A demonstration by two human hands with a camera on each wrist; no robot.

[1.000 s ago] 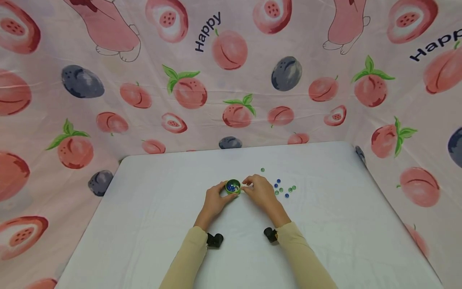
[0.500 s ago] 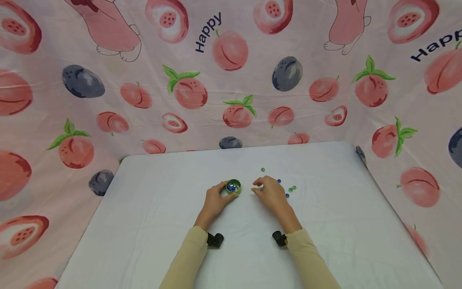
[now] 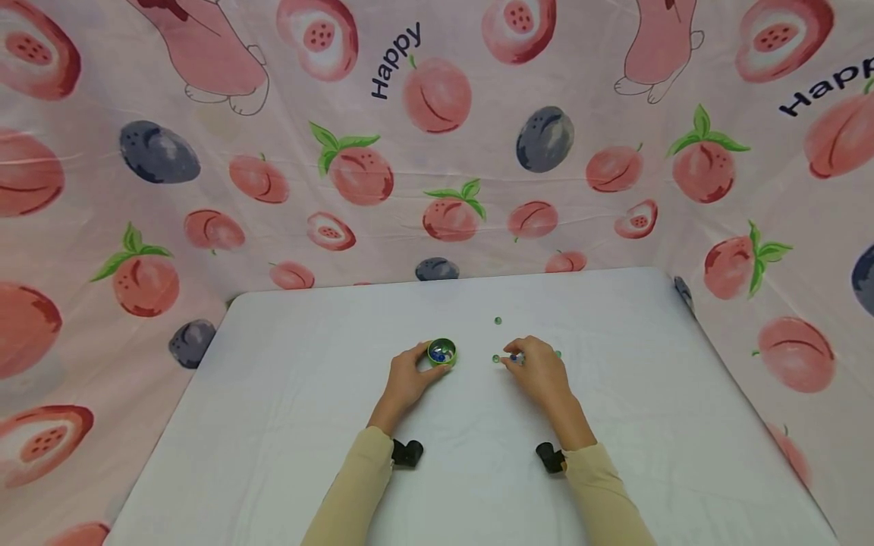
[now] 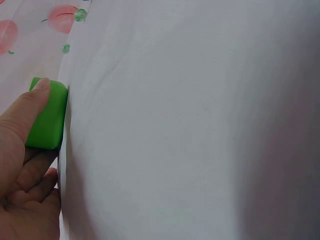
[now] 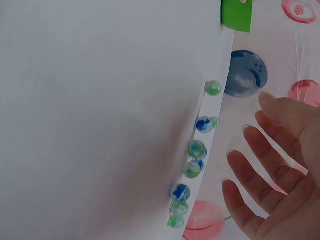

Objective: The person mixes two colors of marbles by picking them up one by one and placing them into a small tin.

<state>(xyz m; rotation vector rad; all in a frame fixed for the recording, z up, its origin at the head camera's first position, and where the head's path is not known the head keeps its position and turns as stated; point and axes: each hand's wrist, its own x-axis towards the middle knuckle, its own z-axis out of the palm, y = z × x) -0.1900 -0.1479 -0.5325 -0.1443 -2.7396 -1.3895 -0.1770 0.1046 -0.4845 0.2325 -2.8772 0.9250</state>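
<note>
My left hand (image 3: 408, 379) grips a small green cup (image 3: 451, 343) between thumb and fingers. Blue and clear glass marbles (image 3: 440, 356) lie inside the cup. In the left wrist view, the thumb presses the green cup's wall (image 4: 52, 120). To the right, my right hand (image 3: 542, 371) hovers at the loose marbles, fingers apart and slightly bent. The right wrist view shows that hand (image 5: 285, 160) holding nothing, beside a row of several green (image 5: 213, 88) and blue (image 5: 180, 192) marbles. In the head view the hand hides most of them; one green marble (image 3: 495, 359) lies left of its fingertips.
Another green marble (image 3: 498, 321) lies farther back on the white table (image 3: 328, 334). A fruit-print cloth (image 3: 382, 250) hangs behind and at both sides of the table. Black wrist cameras (image 3: 549, 457) stick out inward from both sleeves.
My right hand has moved right, from beside the cup to over the loose marbles, uncovering a green marble on its left. The left hand and cup have stayed in place.
</note>
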